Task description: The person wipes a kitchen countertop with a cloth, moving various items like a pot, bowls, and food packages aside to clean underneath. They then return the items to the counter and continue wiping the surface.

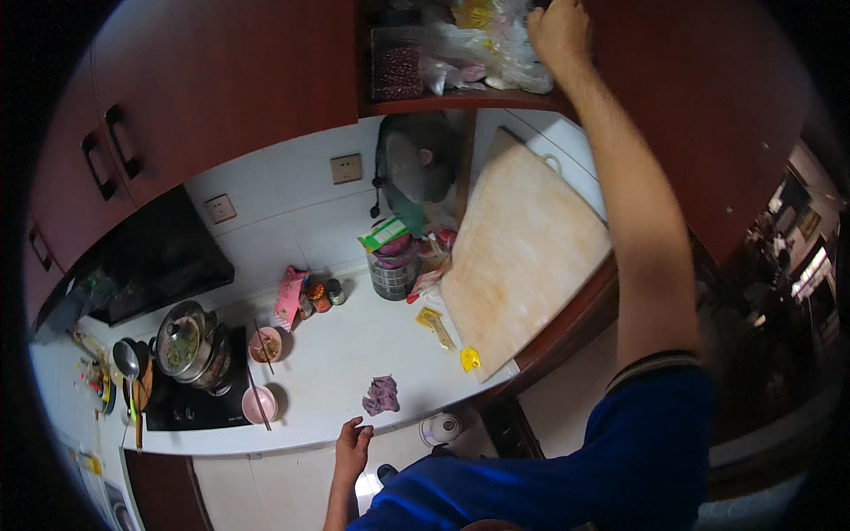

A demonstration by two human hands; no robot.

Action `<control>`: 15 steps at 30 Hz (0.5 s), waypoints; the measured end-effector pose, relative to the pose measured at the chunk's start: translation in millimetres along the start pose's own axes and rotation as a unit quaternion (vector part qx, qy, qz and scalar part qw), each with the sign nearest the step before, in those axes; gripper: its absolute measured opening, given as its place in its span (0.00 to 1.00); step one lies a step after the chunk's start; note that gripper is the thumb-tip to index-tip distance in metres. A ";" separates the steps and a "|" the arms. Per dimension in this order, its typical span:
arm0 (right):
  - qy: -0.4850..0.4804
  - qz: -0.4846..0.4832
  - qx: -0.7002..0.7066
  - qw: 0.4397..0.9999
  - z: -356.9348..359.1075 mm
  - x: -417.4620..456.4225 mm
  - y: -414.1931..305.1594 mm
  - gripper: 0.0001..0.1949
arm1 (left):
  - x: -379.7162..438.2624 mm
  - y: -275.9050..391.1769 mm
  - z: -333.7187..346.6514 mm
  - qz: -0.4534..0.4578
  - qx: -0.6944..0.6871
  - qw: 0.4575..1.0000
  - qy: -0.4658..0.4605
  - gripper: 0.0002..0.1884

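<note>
My right hand (561, 30) is raised to the open upper cabinet at the top, its fingers against or just beside clear plastic bags (511, 56); whether it grips one is hidden. Left of it on the same shelf stands a clear container of dark red beans (400, 72). My left hand (354, 439) hangs at the front edge of the white counter (332, 378), fingers apart, holding nothing. Just beyond it lies a crumpled purple cloth (381, 395). A large wooden board (524, 245) leans at the counter's right end, with a yellow packet (470, 360) by its lower corner.
On the black stove (192, 405) at the left stands a steamer pot with a glass lid (182, 342). Two pink bowls (265, 345) with chopsticks sit beside it. Small jars (335, 292) and a pink bag (290, 299) are by the wall. Red cabinet doors (232, 79) hang overhead.
</note>
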State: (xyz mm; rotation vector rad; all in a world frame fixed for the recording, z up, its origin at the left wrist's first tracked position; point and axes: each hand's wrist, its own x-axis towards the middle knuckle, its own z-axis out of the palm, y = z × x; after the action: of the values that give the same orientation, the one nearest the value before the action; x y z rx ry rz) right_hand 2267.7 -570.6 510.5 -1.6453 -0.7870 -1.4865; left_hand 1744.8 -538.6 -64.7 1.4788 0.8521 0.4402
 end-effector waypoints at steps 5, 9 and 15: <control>-0.213 -0.022 0.192 0.958 -102.5 -175.3 -52.1 0.09 | -14.2 -22.9 -38.5 -0.032 0.000 0.999 -0.033 0.23; -0.364 0.187 0.261 0.874 -212.0 -260.9 77.2 0.07 | 1.4 -21.5 -43.9 -0.002 0.027 0.996 -0.086 0.23; 0.015 0.359 0.226 0.906 -322.1 -195.8 73.3 0.33 | 10.5 -13.0 -56.0 -0.012 0.036 0.994 -0.107 0.23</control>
State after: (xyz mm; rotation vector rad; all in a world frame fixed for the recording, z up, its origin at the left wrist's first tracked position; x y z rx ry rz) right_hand 2138.4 -874.4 314.4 -1.3330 -0.3869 -0.7337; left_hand 1707.9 -494.1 -73.1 1.5482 0.7208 0.2294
